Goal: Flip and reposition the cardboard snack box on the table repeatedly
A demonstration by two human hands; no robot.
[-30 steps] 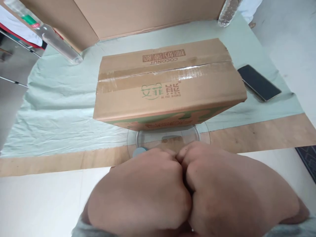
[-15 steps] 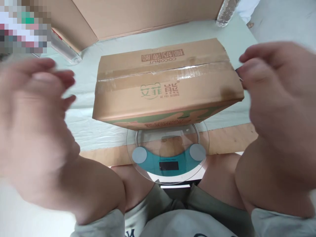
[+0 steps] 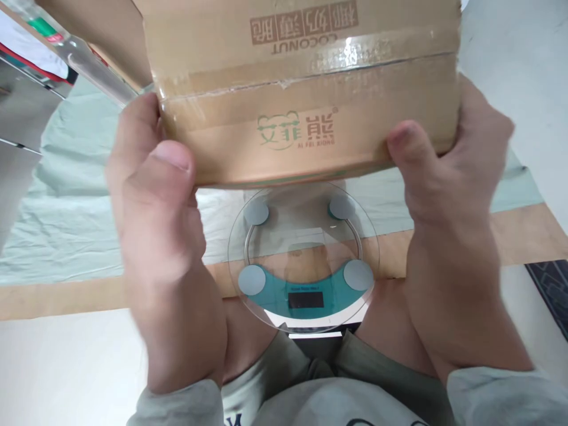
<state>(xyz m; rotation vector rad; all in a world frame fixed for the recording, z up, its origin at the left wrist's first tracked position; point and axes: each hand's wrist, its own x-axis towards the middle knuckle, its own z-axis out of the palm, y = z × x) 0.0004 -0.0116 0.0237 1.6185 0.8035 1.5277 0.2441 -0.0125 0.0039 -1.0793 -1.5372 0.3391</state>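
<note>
A taped brown cardboard box [image 3: 306, 89] with printed lettering is held up in front of me, off the surface below. My left hand [image 3: 155, 189] grips its left end, thumb at the lower front corner. At the right end my right hand [image 3: 444, 154] has its thumb on the top face near the front edge. The far fingers of both hands are partly hidden by the box. Beneath and nearer to me lies a round glass weighing scale [image 3: 304, 248] with a teal panel and a dark display.
A pale green cloth [image 3: 80, 201] covers the surface, with a wooden strip [image 3: 57, 299] along the near side. At the upper left, a clear plastic-wrapped tube [image 3: 97, 71] leans by a brown cardboard panel [image 3: 110, 35]. A dark keyboard-like object [image 3: 552, 293] lies at the right edge.
Both hands have closed in from the sides onto the box ends. The box has risen toward me and away from the scale, uncovering the scale's far pads.
</note>
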